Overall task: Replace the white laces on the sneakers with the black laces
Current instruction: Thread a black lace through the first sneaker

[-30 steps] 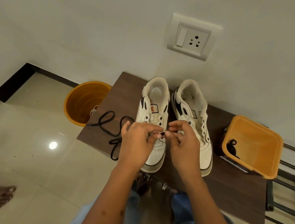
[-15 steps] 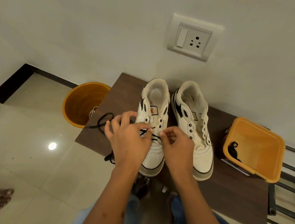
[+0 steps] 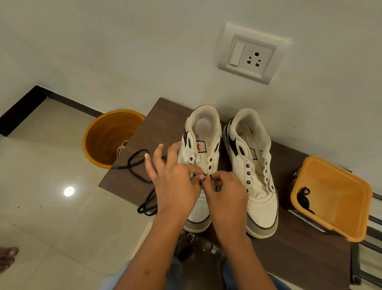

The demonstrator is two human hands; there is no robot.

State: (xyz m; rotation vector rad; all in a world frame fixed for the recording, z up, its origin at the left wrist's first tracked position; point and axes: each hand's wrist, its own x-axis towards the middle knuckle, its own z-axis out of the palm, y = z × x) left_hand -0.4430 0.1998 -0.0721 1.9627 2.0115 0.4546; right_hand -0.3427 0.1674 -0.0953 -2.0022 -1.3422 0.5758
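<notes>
Both hands meet over the lower eyelets of the left sneaker point(image 3: 199, 161), which stands on the bench point(image 3: 291, 253) with its toe toward the person and its heel toward the wall. The sneaker's long axis therefore runs straight away from the hands, and the eyelet rows climb away from them up either side of the tongue. The next threading would, I judge, go upward and away from the body.

The right hand point(image 3: 224, 194) pinches the tip of the black lace point(image 3: 137, 165) between thumb and forefinger, right at the eyelets near the toe. The left hand point(image 3: 172, 185) also seems to pinch the lace with thumb and forefinger at the same spot, its other three fingers spread and lifted. The two hands are about equally near the eyelets, nearly touching each other.

From the left hand the lace trails off to the left, looping across the bench, with one loop drooping over the near edge.

The left sneaker is white with black trim and an orange tongue label, and its upper eyelets are bare. The right sneaker point(image 3: 251, 171), just beside it, has no lace in the eyelets that show.

A second black lace point(image 3: 303, 198) lies in the orange tub point(image 3: 342, 204) on the right of the bench. Something white, probably a removed lace, shows in the orange bucket point(image 3: 107, 137) on the floor.
</notes>
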